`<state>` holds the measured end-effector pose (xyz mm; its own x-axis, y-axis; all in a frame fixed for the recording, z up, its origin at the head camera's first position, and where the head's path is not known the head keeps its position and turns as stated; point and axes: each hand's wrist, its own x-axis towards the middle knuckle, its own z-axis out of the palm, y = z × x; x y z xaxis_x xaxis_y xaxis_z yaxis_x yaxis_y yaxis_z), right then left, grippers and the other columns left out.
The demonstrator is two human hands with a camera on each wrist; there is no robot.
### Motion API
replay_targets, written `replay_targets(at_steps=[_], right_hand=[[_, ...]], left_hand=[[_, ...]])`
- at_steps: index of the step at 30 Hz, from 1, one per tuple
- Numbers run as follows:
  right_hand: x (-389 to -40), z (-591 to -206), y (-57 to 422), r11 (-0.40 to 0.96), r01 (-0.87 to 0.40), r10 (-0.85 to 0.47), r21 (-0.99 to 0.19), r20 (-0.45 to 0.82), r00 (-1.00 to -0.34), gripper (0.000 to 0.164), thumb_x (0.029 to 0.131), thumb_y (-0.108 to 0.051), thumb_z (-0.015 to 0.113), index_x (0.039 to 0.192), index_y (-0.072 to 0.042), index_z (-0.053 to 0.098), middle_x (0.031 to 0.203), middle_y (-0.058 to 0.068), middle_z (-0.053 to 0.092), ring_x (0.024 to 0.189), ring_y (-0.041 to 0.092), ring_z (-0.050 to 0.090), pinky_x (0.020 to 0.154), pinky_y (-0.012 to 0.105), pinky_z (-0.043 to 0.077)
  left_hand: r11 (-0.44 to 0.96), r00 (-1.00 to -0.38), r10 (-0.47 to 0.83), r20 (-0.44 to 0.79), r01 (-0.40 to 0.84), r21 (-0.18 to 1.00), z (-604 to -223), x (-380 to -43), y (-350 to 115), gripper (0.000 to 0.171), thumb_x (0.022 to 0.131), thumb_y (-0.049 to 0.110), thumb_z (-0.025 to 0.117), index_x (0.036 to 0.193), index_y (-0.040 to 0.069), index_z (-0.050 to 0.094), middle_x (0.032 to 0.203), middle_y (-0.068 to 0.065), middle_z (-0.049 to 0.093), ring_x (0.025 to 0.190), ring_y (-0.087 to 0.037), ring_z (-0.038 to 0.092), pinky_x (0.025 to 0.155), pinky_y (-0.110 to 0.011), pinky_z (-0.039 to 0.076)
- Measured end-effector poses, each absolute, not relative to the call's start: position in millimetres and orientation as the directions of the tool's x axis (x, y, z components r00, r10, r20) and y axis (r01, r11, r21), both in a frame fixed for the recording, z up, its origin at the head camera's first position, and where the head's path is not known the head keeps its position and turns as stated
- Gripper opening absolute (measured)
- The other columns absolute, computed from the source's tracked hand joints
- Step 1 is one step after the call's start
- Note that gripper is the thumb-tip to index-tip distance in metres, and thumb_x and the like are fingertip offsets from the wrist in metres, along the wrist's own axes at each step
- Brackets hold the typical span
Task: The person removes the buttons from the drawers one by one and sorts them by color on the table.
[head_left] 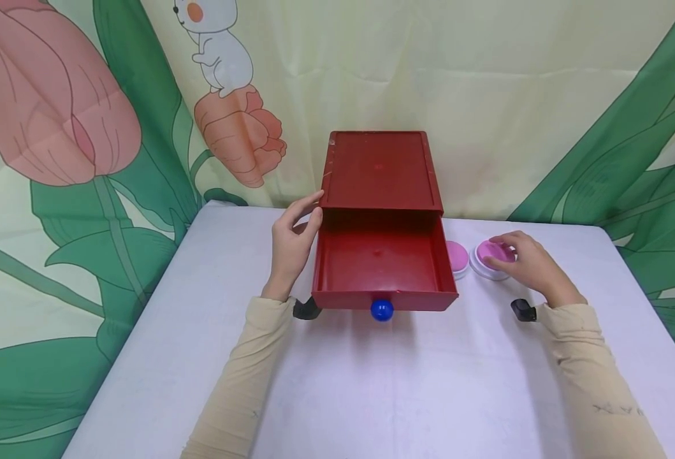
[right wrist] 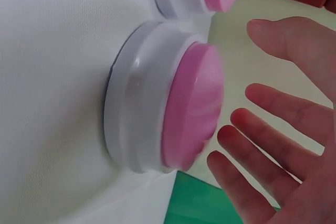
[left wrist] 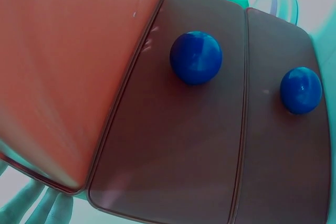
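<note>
Far left, behind your worktop point(head_left: 394, 395): a cloth backdrop point(head_left: 337, 70), showing a pink tulip point(head_left: 56, 95) among green leaves point(head_left: 136, 76); next along, a printed white animal point(head_left: 227, 60) is sitting on an orange carrot point(head_left: 231, 137).

Left of centre: your left grip point(head_left: 291, 245), a bare hand emerging from a beige sleeve point(head_left: 245, 376), released and holding nothing; its fingers are lying along the left side of the dark red drawer box point(head_left: 378, 169), exact contact unclear. You are wearing a black wrist device point(head_left: 306, 310) on this wrist.

Centre: the drawer box, standing on the worktop before the backdrop. Its upper drawer point(head_left: 371, 271) is projecting towards you, showing a red floor; a round blue knob point(head_left: 382, 310) is sticking out of its front. In the left wrist view a second blue knob point(left wrist: 301, 91) is sitting on the neighbouring drawer front point(left wrist: 283, 150).

Right of the drawer box, a pair with white bases and domed pink tops: the inner push button point(head_left: 457, 256) is partly hiding behind the drawer; the outer push button point(head_left: 491, 252) is standing just beside it.

Far right: your right grip point(head_left: 529, 264), a bare hand in a matching sleeve point(head_left: 595, 376), released; its straight fingers are spreading next to the outer push button's pink top, apart from it in the right wrist view. A second black wrist device point(head_left: 523, 310) is showing nearby, and more printed leaves point(head_left: 658, 204) are filling the backdrop's edge.
</note>
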<state>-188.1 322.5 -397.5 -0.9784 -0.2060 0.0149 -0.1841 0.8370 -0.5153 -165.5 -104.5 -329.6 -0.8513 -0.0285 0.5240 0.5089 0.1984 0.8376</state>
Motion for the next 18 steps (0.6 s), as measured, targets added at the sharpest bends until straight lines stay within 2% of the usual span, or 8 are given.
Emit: replay_targets(at_steps=[3, 7, 13, 18], right_hand=[[-184, -395, 318, 0.828, -0.21, -0.21, -0.52, 0.061, -0.976, 0.046, 0.091, -0.021, 0.071, 0.124, 0.009, 0.059, 0.12, 0.028, 0.054, 0.107, 0.045, 0.053, 0.09, 0.062, 0.048], [-176, -390, 312, 0.816, -0.238, -0.208, -0.527, 0.117, -0.971, 0.042, 0.092, -0.022, 0.071, 0.12, 0.007, 0.062, 0.118, 0.026, 0.056, 0.106, 0.045, 0.056, 0.089, 0.062, 0.048], [-165, -383, 301, 0.823, -0.235, -0.199, -0.517, 0.125, -0.972, 0.042, 0.092, -0.025, 0.071, 0.12, 0.005, 0.063, 0.118, 0.025, 0.057, 0.104, 0.045, 0.057, 0.086, 0.062, 0.051], [-155, -380, 295, 0.834, -0.244, -0.206, -0.494, 0.131, -0.97, 0.047, 0.089, -0.023, 0.074, 0.124, 0.005, 0.06, 0.12, 0.025, 0.056, 0.105, 0.046, 0.057, 0.084, 0.063, 0.053]], left_hand=[[0.201, -0.853, -0.029, 0.522, 0.506, 0.839, -329, -165, -105, 0.034, 0.099, 0.006, 0.057, 0.132, -0.002, 0.061, 0.127, -0.02, 0.064, 0.113, -0.03, 0.064, 0.089, -0.049, 0.057], [0.205, -0.854, -0.028, 0.519, 0.503, 0.839, -330, -165, -105, 0.035, 0.099, 0.007, 0.057, 0.132, -0.002, 0.061, 0.128, -0.019, 0.064, 0.114, -0.029, 0.064, 0.089, -0.044, 0.058], [0.205, -0.856, -0.028, 0.517, 0.501, 0.841, -330, -164, -105, 0.035, 0.099, 0.007, 0.058, 0.132, -0.002, 0.061, 0.129, -0.018, 0.064, 0.114, -0.029, 0.064, 0.089, -0.037, 0.058], [0.203, -0.856, -0.025, 0.517, 0.502, 0.841, -329, -163, -105, 0.035, 0.099, 0.008, 0.057, 0.133, -0.002, 0.061, 0.13, -0.018, 0.063, 0.114, -0.029, 0.064, 0.09, -0.04, 0.058]])
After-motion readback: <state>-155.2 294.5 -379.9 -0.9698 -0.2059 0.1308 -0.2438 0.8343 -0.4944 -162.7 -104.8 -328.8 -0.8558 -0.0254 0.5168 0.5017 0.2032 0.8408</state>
